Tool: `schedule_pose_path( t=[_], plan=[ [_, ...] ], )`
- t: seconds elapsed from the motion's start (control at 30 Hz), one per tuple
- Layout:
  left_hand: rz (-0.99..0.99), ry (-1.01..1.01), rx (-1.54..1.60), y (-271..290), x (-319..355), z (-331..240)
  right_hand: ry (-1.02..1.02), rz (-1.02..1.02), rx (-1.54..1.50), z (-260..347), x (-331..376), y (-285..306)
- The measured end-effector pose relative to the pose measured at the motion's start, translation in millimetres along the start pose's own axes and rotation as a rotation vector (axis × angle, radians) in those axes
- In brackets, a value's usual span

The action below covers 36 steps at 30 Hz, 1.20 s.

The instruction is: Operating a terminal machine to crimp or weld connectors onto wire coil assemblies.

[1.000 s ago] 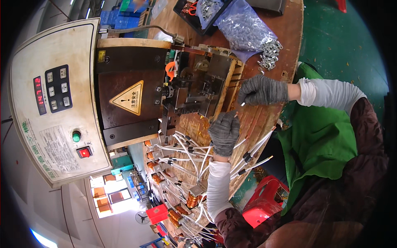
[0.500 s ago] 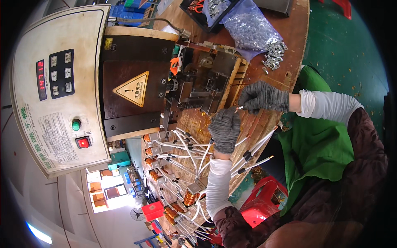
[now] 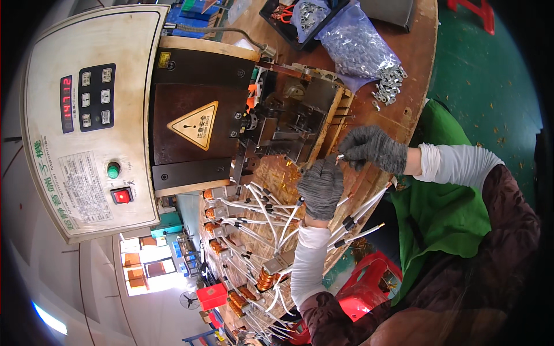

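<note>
My left hand [image 3: 321,189], in a grey knitted glove, is closed around a wire whose bare copper end [image 3: 337,162] shows at the fingertips. Most of that wire is hidden by the glove. My right hand [image 3: 375,150], gloved the same way, pinches a small silver cable lug [image 3: 340,156] right at the copper end. Whether the wire is inside the lug is too small to tell. Both hands meet beside the tooling [image 3: 294,124] of a crimping machine [image 3: 95,121]. White leads [image 3: 265,202] with black sleeves lie by my left hand.
A blue plastic bag [image 3: 358,43] spills loose lugs [image 3: 389,85] onto the wooden table [image 3: 420,63]. Behind it stands a black tray [image 3: 277,17] with red-handled pliers. Copper coils [image 3: 266,279] with white leads cover the lower part of the table. A red stool [image 3: 363,294] is below.
The view has shifted slightly. The lug and the copper end stay close together between my fingers, and my right hand's grip has turned a little.
</note>
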<state>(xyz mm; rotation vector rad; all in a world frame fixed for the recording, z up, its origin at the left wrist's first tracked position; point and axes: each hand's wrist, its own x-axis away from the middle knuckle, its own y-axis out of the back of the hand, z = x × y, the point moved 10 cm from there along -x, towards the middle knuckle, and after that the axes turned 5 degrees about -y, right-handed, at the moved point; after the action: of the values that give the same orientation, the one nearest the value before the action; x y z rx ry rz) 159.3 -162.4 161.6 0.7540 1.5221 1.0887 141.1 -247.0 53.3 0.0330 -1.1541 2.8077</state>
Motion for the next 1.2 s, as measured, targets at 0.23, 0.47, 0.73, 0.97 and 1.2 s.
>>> schedule_pose_path(
  t=[0.23, 0.47, 0.73, 0.97, 1.2],
  plan=[
    [0.016, -0.163, -0.179, -1, 3, -15, -0.021, -0.059, 0.008, -5, 7, 2],
    [0.026, -0.108, 0.017, 0, -3, -11, 0.144, -0.077, 0.091, 9, 14, -2],
    [0.158, 0.092, 0.309, -10, -3, 11, 0.320, -0.165, 0.286, 22, 20, -1],
    [0.249, 0.399, 0.869, -32, 8, 33, 0.589, -0.300, 0.765, 54, 33, -13],
    [0.259, 0.524, 0.827, -41, 14, 40, 0.613, -0.331, 0.792, 59, 34, -15]
  ],
)
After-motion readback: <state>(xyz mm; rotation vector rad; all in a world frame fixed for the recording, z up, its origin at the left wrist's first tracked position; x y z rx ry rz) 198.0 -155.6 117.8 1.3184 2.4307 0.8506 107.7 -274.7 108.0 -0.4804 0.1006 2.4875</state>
